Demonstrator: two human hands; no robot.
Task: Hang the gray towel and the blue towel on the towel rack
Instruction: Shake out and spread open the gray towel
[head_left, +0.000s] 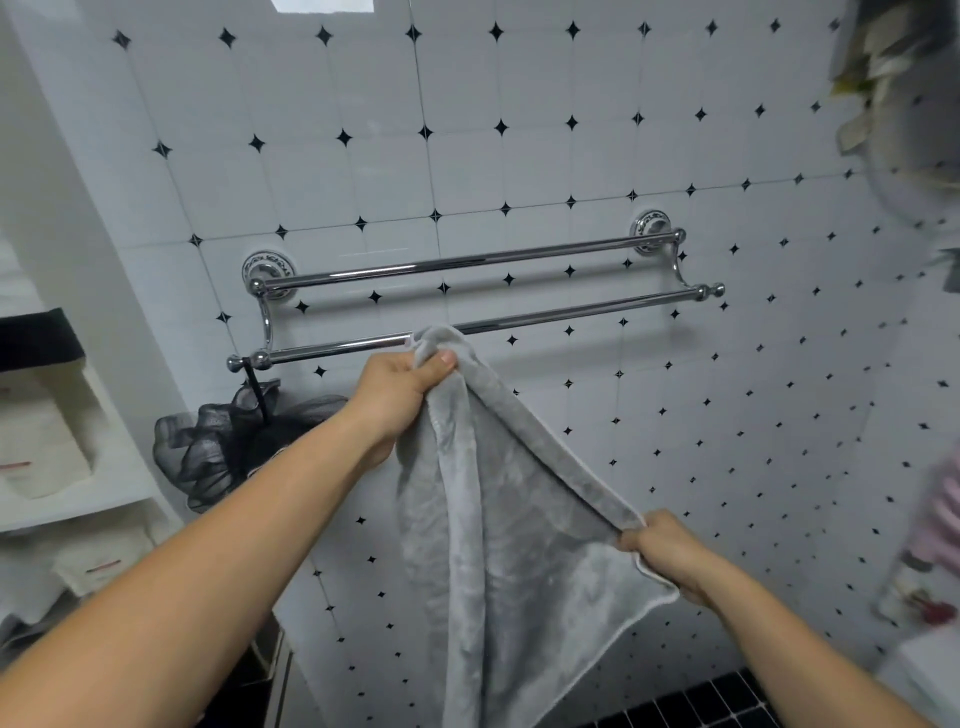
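A chrome towel rack (545, 312) with two bars is fixed to the tiled wall. The gray towel (519, 545) hangs between my hands in front of it. My left hand (400, 389) grips one top corner of the towel, raised right in front of the lower bar. My right hand (670, 553) pinches the other top corner lower down and to the right. The towel's upper edge slopes between the two hands and the rest droops below. The blue towel is not in view.
A black mesh bath sponge (234, 441) hangs from the rack's lower left end. White shelves (104, 499) with folded light items stand at the left. Blurred objects fill the right edge. Dark floor tiles (701, 701) show at the bottom.
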